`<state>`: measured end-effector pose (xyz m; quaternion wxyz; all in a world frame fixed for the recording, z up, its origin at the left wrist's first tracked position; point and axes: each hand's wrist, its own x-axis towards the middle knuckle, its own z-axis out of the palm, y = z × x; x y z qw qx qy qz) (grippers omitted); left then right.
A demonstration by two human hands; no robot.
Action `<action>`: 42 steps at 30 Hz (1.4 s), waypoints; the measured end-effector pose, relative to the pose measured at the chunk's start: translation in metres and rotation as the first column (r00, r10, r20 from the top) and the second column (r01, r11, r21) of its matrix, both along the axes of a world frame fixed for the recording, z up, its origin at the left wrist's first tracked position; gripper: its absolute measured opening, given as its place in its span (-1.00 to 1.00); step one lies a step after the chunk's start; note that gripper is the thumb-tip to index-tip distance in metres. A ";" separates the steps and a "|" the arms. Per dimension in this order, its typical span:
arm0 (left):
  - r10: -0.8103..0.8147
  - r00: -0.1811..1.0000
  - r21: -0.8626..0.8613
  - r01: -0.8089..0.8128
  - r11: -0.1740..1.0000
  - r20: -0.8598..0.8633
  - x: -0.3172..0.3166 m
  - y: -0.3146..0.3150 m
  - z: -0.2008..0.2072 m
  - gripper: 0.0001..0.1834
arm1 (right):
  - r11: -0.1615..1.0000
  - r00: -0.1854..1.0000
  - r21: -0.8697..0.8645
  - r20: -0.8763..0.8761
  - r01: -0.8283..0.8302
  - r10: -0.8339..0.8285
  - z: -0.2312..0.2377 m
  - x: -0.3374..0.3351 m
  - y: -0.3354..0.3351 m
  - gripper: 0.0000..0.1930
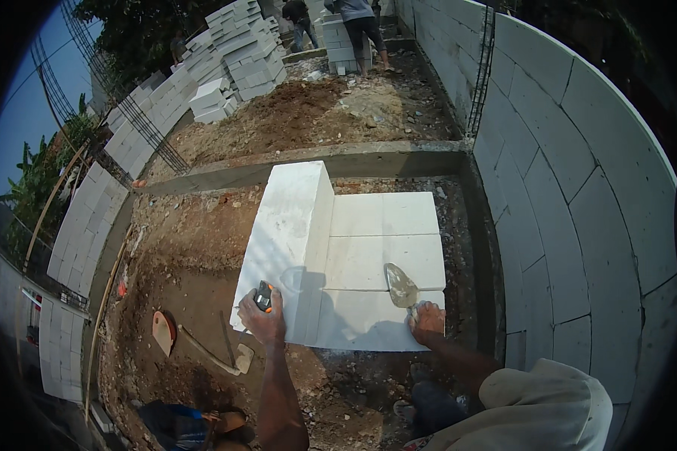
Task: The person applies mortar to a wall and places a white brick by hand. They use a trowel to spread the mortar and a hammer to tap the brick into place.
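My left hand (262,319) is closed round a black and orange tape measure (263,296). It rests at the near end of a long white block (289,225) that stands higher than the blocks to its right. My right hand (427,322) grips the handle of a pointed trowel (401,284), its blade lying over the top of the lower white blocks (380,214). Those lower blocks sit side by side, forming a flat surface. Shadows of my arms and head fall across the near blocks.
A pale-headed hoe (242,359) and an orange-edged object (163,333) lie on the dirt at left. Block walls (579,180) rise at right, with rebar columns (483,71). A concrete beam (384,159) crosses behind. Another person (192,427) is at lower left; others work far back by stacked blocks (244,52).
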<state>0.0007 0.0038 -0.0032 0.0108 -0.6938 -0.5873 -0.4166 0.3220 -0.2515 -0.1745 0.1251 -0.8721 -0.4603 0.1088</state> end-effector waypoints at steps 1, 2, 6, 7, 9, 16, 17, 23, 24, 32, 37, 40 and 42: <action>-0.002 1.000 0.002 0.002 1.000 0.000 0.000 0.000 0.001 -0.42 | 1.000 1.000 -0.019 -0.019 0.002 -0.003 0.001 0.001 0.001 -0.49; 0.001 1.000 -0.009 -0.001 1.000 0.003 0.000 -0.001 0.001 -0.42 | 1.000 1.000 -0.017 -0.019 0.004 -0.005 0.002 0.000 0.001 -0.49; -0.007 1.000 -0.003 0.007 1.000 0.002 -0.002 0.001 -0.002 -0.42 | 0.999 0.999 -0.035 -0.043 0.009 -0.010 0.002 0.000 0.001 -0.49; -0.010 1.000 -0.001 0.010 1.000 0.004 -0.003 0.000 -0.003 -0.42 | 1.000 0.999 -0.030 -0.042 0.006 -0.008 0.001 0.000 0.002 -0.49; 0.011 1.000 -0.042 -0.010 0.999 0.026 -0.001 -0.002 -0.001 -0.41 | 1.000 0.999 -0.020 -0.032 0.010 -0.011 -0.004 -0.001 0.001 -0.49; 0.000 1.000 -0.035 0.001 0.999 0.010 -0.002 0.000 -0.002 -0.41 | 1.000 0.999 0.001 -0.032 0.001 -0.001 -0.003 0.000 0.001 -0.52; -0.001 1.000 -0.034 0.001 0.999 0.007 -0.002 0.000 -0.002 -0.41 | 1.000 1.000 0.003 -0.030 0.003 -0.003 -0.002 0.000 0.001 -0.52; -0.002 1.000 -0.013 0.002 1.000 0.007 -0.001 -0.001 -0.002 -0.41 | 1.000 1.000 0.007 0.011 0.012 -0.013 -0.002 -0.002 0.001 -0.54; 0.002 1.000 -0.014 -0.001 1.000 0.007 -0.001 -0.001 -0.002 -0.41 | 1.000 1.000 0.000 0.012 0.002 -0.002 -0.002 -0.001 0.000 -0.54; -0.002 1.000 -0.023 0.002 1.000 0.018 -0.002 -0.001 -0.002 -0.40 | 1.000 0.999 0.005 0.040 -0.001 0.001 -0.013 -0.001 0.000 -0.55; -0.007 1.000 -0.021 0.008 1.000 0.019 0.000 -0.001 -0.002 -0.40 | 0.999 1.000 0.051 0.022 -0.005 0.004 -0.014 0.000 -0.002 -0.54; -0.015 1.000 -0.024 0.015 1.000 0.024 0.000 -0.002 -0.001 -0.40 | 0.999 1.000 0.032 0.027 -0.010 0.009 -0.012 0.001 0.000 -0.55; -0.013 1.000 -0.018 0.014 1.000 0.023 -0.002 -0.002 -0.002 -0.41 | 1.000 1.000 0.022 0.019 -0.010 0.009 -0.010 0.001 0.001 -0.55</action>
